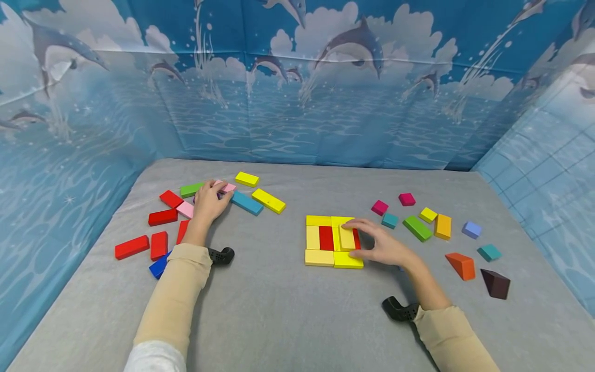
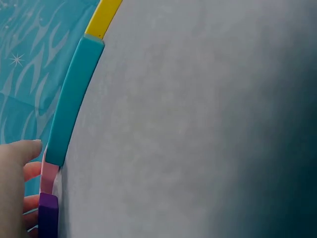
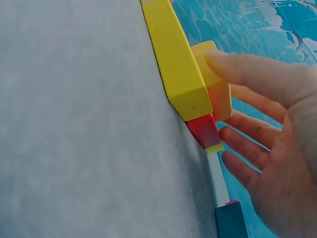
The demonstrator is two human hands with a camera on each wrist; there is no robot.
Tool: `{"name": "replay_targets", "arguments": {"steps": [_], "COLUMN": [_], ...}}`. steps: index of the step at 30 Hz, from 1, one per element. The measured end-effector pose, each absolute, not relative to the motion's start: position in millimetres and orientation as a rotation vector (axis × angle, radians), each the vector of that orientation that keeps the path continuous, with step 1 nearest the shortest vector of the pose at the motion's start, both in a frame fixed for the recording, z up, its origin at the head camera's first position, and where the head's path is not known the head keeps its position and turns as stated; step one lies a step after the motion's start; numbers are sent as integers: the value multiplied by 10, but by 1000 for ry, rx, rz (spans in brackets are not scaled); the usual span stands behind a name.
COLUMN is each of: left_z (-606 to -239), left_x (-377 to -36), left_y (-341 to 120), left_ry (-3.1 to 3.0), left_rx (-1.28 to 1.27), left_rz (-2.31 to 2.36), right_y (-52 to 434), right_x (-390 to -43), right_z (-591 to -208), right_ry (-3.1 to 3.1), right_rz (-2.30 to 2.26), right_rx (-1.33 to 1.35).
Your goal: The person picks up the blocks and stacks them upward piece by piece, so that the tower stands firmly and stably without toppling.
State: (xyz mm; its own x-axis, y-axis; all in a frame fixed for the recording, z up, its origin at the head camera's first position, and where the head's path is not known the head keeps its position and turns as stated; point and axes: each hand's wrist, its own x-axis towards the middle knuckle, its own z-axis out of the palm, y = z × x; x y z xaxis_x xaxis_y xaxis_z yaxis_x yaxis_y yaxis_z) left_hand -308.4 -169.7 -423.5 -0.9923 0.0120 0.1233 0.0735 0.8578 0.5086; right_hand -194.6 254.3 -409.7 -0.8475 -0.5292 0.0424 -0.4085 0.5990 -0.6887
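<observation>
We see the left hand toward the table's far left corner, fingers curled over a pink block that lies against a teal block; a purple block sits under the fingers. The right hand, fingers spread and fairly straight, rests near the table's middle on a pale yellow block lying atop the flat square of yellow and red blocks. Loose red blocks lie by the table's left edge.
</observation>
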Motion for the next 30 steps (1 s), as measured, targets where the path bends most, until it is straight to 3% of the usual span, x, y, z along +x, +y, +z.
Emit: {"name": "replay_targets", "arguments": {"steps": [24, 30], "left_z": [-4308, -4281], "left_x": [-3093, -3036], "left_y": [-1693, -1612], "left_ry": [-2722, -2521], "left_rx": [144, 6], "left_rz": [-864, -1063], "right_y": [2561, 2563], "right_x": [-1942, -1942], "right_z": [-4127, -4124], "right_ry": [2662, 2650], "right_rz": [-1097, -1101], "right_rx": [-771, -769]}}
